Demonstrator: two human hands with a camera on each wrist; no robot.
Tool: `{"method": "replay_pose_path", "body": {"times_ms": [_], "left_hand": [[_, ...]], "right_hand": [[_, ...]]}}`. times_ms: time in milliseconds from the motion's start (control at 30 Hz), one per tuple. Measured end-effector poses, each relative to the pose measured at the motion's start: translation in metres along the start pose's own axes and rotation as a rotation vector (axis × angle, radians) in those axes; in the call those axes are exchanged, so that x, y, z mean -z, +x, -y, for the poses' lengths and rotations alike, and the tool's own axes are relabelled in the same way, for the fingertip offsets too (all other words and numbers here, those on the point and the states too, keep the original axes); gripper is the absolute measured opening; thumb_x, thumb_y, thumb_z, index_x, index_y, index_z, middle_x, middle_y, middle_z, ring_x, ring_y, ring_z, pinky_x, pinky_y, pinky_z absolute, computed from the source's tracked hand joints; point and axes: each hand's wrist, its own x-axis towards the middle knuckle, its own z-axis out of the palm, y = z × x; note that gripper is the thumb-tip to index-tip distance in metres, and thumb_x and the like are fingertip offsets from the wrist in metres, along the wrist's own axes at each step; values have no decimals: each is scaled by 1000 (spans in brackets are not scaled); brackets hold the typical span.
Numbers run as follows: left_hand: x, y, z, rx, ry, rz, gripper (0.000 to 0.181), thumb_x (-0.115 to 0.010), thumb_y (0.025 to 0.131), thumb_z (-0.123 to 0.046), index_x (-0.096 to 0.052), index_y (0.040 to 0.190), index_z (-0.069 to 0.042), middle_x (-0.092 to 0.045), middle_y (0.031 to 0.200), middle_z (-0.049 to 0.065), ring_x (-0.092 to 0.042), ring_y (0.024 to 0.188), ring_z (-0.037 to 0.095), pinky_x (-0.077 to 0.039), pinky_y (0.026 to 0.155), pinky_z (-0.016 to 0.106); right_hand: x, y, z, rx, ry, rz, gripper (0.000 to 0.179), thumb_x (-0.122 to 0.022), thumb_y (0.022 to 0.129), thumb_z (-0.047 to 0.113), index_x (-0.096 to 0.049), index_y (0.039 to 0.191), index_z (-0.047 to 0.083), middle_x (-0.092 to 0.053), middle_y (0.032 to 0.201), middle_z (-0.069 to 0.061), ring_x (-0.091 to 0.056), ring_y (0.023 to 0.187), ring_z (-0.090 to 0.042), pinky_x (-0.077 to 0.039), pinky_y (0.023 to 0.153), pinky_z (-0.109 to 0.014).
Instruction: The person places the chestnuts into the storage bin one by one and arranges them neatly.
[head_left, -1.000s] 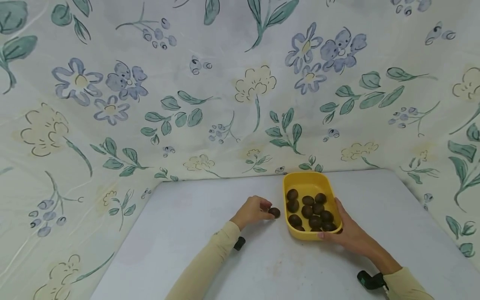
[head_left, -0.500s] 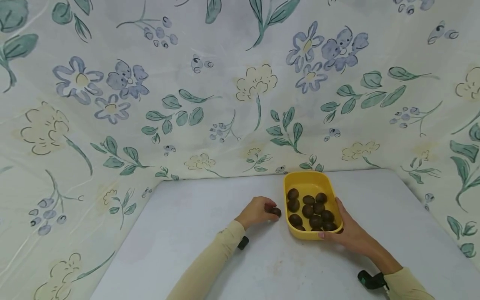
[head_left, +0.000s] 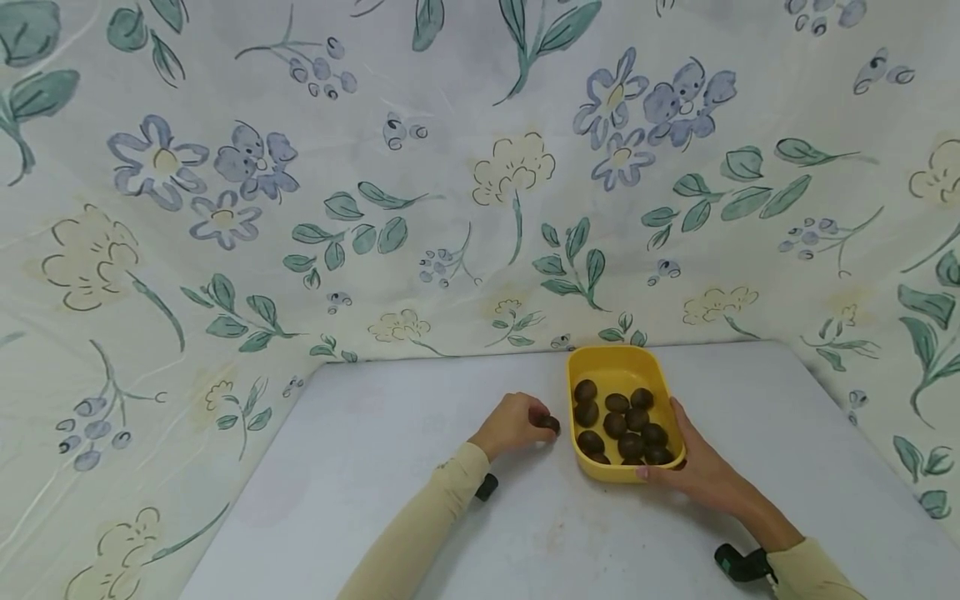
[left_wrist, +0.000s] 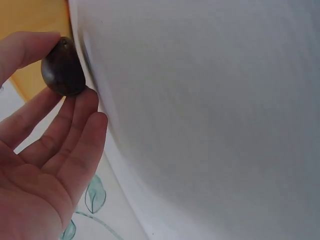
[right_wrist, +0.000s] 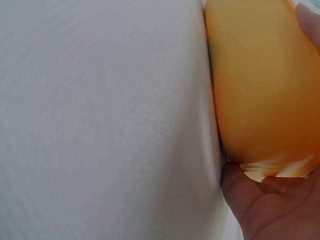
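Note:
My left hand (head_left: 513, 427) pinches a glossy dark brown oval fruit (left_wrist: 63, 67) between thumb and fingertips, low over the table and just left of a yellow plastic tub (head_left: 609, 357). In the left wrist view a small stem mark shows at one end of this fruit. Several similar dark fruits (head_left: 615, 425) lie inside the tub, mostly in its middle and near part. At the tub's near right corner my right hand (head_left: 705, 468) grips it, thumb at the near rim and fingers along the right side. The right wrist view shows only the tub's outer wall (right_wrist: 265, 90).
The tub stands on a white table (head_left: 420, 383), close to its far edge. A floral sheet (head_left: 450, 208) hangs behind and at both sides. Small specks mark the tabletop in front of the tub. Each wrist carries a dark camera.
My left hand has moved slightly right, and its fingers have closed round the fruit, which now shows less between them. The right hand and the tub stay put.

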Motion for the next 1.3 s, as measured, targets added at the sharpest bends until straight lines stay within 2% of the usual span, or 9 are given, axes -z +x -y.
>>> {"method": "replay_pose_path", "body": {"times_ms": [500,733,1033,1300], "left_hand": [[14,-3,-1,-51,-99,-139,31,-82,85,-22,-78,112,-5,-79,106,7,-70,96,17,-61,85,32],[21,-1,-4,-44,-131,-162,29,-80,88,-23,-78,113,-9,-79,107,5,-69,101,18,-61,90,34],[28,5,-17,-88,-161,-195,32,-82,86,-22,-79,113,-7,-78,107,7,-72,99,20,-62,86,31],[28,13,-30,-117,-230,-200,33,-82,87,-21,-77,116,-5,-77,111,9,-74,104,24,-62,90,32]], "right_hand": [[2,1,-1,-23,1,20,132,-80,84,52,17,165,14,-3,171,-30,-16,155,-55,-22,118,-75],[2,3,-2,-15,8,19,132,-81,84,52,17,165,14,-4,171,-30,-17,154,-55,-22,118,-76],[2,5,-4,-22,5,26,133,-80,83,53,18,164,14,-1,172,-30,-14,155,-56,-21,119,-75],[3,7,-4,-15,23,32,132,-80,84,50,17,164,14,-2,172,-29,-16,155,-54,-21,119,-75]]}}
